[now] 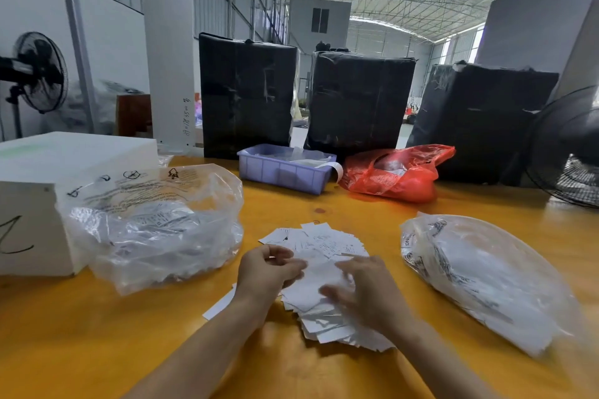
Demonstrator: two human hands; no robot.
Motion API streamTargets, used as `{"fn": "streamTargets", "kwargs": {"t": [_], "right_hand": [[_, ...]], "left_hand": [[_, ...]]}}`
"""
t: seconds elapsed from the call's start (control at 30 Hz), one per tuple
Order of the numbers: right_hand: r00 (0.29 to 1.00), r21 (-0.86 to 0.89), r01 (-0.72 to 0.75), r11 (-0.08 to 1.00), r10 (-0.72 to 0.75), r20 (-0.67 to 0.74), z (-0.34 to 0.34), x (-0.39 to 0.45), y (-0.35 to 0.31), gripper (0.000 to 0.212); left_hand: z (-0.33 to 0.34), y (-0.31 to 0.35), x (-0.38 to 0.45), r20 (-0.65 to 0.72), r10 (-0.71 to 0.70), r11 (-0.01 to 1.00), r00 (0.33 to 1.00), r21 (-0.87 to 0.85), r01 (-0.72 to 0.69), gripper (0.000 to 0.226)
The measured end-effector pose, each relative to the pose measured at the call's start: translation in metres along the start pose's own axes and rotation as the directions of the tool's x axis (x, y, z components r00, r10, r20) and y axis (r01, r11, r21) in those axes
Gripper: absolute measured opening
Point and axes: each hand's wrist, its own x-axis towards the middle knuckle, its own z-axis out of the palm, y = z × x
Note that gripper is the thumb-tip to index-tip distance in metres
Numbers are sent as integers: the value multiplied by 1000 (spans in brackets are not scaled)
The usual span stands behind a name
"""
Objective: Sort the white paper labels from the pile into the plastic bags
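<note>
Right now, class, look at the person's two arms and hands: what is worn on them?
Nothing is worn. The left hand and right hand are bare, without gloves, rings, watch or wristband in view. Both forearms are bare too; no sleeve shows. The right hand is motion-blurred.

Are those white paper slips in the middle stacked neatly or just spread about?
Spread about. The white labels lie fanned and overlapping at odd angles on the yellow table, and one slip lies apart at the left.
</note>
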Motion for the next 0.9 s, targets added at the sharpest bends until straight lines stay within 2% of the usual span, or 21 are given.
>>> {"fn": "streamTargets", "kwargs": {"t": [0.1, 0.17, 0.33, 0.67, 0.8, 0.9], "right_hand": [[999, 82, -7, 997, 11, -53, 8, 0, 0, 31], [996, 88, -19, 996, 26, -80, 9, 0, 0, 24], [996, 1, -88, 996, 88, 28, 11, -6, -5, 49], [984, 192, -60, 980, 90, -153, 6, -6, -7, 12], [976, 208, -35, 978, 78, -201, 6, -6, -5, 12], [960, 328, 2, 945, 90, -266, 1, -6, -4, 11]], "left_hand": [[1, -4, 4, 4, 20, 999, 1000, 35, -21, 31], [2, -6, 4, 8, 33, 999, 999, 41, -33, 32], [5, -9, 4, 18, 47, 998, 999, 31, -48, 31], [8, -11, 4, 56, 65, 996, 996, 56, -68, 28], [9, -11, 3, 61, 75, 995, 995, 67, -79, 21], [9, -9, 2, 61, 57, 998, 997, 38, -59, 12]]}}
